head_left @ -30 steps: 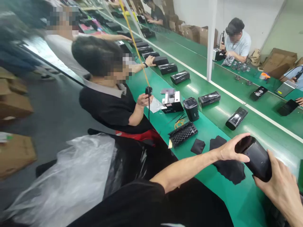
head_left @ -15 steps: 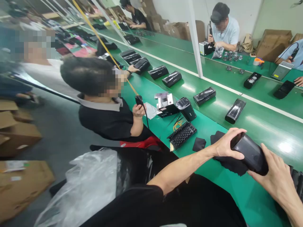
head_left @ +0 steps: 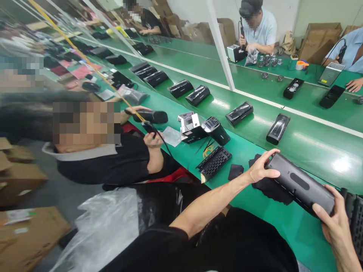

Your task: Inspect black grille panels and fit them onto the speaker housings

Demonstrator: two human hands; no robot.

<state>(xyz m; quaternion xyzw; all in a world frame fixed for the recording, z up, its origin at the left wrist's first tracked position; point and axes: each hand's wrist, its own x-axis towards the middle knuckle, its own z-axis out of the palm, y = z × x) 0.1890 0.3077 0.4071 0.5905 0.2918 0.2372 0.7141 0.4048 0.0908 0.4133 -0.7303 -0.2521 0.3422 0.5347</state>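
Between my two hands I hold a long black speaker housing (head_left: 300, 182) above the green bench. Its flat face with an oval recess is turned up towards me. My left hand (head_left: 265, 170) grips the far left end, thumb on the upper face. My right hand (head_left: 333, 215) is closed round the near right end, thumb on the side edge. Beneath the housing lies a pile of thin black sheets (head_left: 273, 192), partly hidden by it. One small black square (head_left: 236, 172) rests apart, left of the pile.
A perforated black grille (head_left: 216, 163), a white-and-black box (head_left: 193, 128) and an upright black housing (head_left: 216, 130) stand on the bench. More housings (head_left: 278, 129) line the green belt. A co-worker (head_left: 113, 151) sits close on my left; a perforated black part (head_left: 356, 219) is at right.
The housing has turned in my hands, from its glossy end facing me to its long recessed face showing. The co-worker on my left has drawn a black housing off the line.
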